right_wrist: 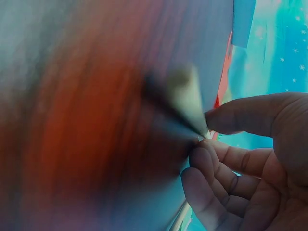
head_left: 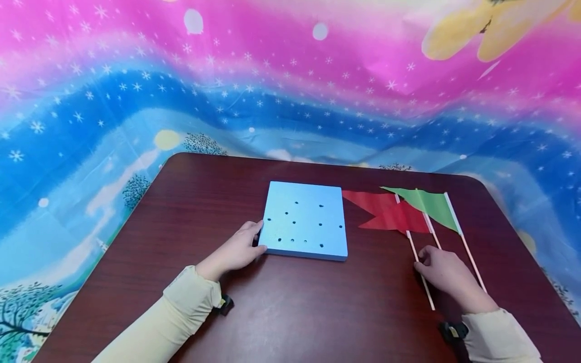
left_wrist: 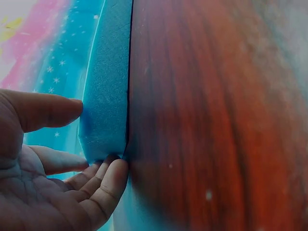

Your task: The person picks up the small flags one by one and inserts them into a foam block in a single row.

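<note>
Left sleeve (head_left: 140,327): pale yellow, nearest the camera together with the right sleeve (head_left: 499,335).
Right hand (head_left: 447,272): thumb and fingertips pinch the stick (head_left: 427,290) of the left-hand red flag (head_left: 371,202).
Left hand (head_left: 238,247): thumb and fingers curl about the near left corner of the blue board (head_left: 308,194), gripping it.
Flag location: right of the board, lying on the table (head_left: 299,312), beside 2 others, a second red flag (head_left: 395,219) and a green flag (head_left: 436,204).
Flag handling: judged light; stick likely stiff but thin enough to snap, sheet probably limp and easily creased.
Hold point: bare lower stick, clear of the sheet; the second red flag lies across the upper stick and could drag along.
Board handling: likely light, firm foam; corners or side edges suit the grip.
Flag appearance: plain red sheet, partly covered; slim pale stick, whiter towards the top.
Board appearance: flat, square, thick-edged, about 11 small dark holes on top.
</note>
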Demonstrator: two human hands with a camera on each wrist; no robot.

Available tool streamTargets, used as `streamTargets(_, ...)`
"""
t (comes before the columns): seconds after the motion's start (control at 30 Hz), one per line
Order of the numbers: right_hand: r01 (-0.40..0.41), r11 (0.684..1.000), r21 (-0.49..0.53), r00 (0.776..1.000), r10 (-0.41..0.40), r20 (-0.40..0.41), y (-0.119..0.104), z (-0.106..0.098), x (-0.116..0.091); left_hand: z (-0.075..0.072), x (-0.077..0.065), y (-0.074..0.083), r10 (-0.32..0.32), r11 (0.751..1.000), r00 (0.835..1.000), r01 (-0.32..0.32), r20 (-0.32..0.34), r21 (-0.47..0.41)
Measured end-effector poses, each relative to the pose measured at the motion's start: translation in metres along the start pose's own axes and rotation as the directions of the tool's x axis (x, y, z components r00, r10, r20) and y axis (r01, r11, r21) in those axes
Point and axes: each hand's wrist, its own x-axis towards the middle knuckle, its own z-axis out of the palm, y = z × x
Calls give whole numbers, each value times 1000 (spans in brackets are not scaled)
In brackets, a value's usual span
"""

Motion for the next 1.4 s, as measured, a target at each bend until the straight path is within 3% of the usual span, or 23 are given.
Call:
streamTargets(0.37,19,1000,11,999,-18,-42,3,1,-1,2,1,2,-2,998,1000,3,-17,66)
streamTargets(0.8,59,993,103,998,-56,-32,2,-3,-4,3,0,3,0,998,1000,1,-16,67)
streamTargets(1.0,107,971,215,994,-104,-22,-11,-5,-13,3,0,3,-6,998,1000,7,-20,63)
streamTargets(1.27,85,933,350,996,-85,-15,-30,-16,-17,4,-1,2,-11,998,999,13,-31,55)
streamTargets(1.4,113,918,381,994,-102,-49,-36,-20,-19,4,-1,4,-13,998,999,15,-32,54)
